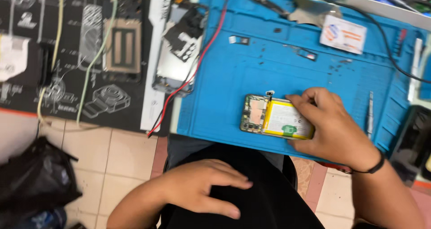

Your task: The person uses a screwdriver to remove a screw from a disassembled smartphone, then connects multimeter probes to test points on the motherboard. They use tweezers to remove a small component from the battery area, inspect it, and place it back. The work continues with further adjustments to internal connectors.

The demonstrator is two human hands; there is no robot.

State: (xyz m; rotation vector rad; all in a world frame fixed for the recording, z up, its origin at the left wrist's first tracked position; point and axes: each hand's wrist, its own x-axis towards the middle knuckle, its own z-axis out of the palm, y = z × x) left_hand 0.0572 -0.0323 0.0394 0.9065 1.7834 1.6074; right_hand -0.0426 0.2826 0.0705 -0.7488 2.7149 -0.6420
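Right hand on opened phone

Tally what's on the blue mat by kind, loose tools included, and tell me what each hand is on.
Opened phones, battery showing: 1, under the right hand
Tweezers: 1
Slim metal tools: 1
White cards: 1
Small loose parts: 2
Total: 6
The left hand rests on the lap.

Bright, even overhead light with soft shadows; the whole view is smeared by motion blur.
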